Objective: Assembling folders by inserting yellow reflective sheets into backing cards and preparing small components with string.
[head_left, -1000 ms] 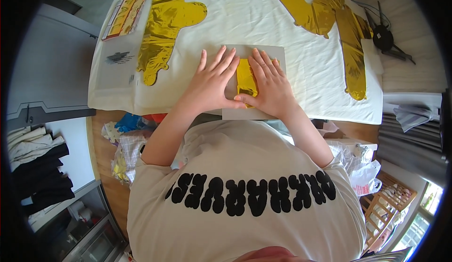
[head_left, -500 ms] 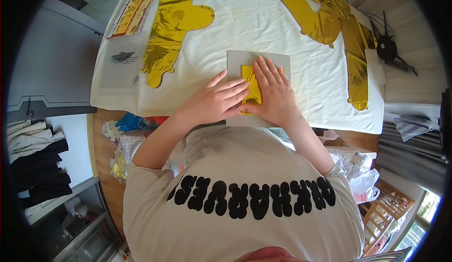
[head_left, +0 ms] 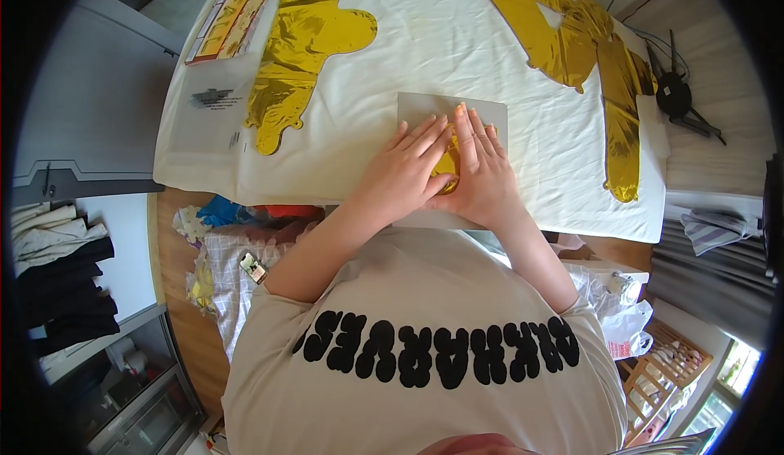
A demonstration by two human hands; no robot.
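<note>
A folded piece of gold foil, apparently a flat foil balloon (head_left: 447,163), lies on a grey board (head_left: 419,106) at the table's near edge. My left hand (head_left: 406,162) rests over the foil's left side, fingers stretched out and pointing away from me. Flat on its right side is my right hand (head_left: 482,176), fingers also straight, its thumb by the left hand's. Between them the two hands cover most of the foil, so its outline is hidden.
Larger flat gold foil balloons lie on the white-covered table (head_left: 408,55): one at left (head_left: 314,42), another at far right (head_left: 563,26). A clear plastic packet (head_left: 214,112) with a printed picture is at far left. A black router-like device (head_left: 674,87) stands beyond the right edge.
My left hand has slid right and forward onto the foil, close against my right hand. Less of the gold shows now. My right hand has stayed almost in place on the board.
</note>
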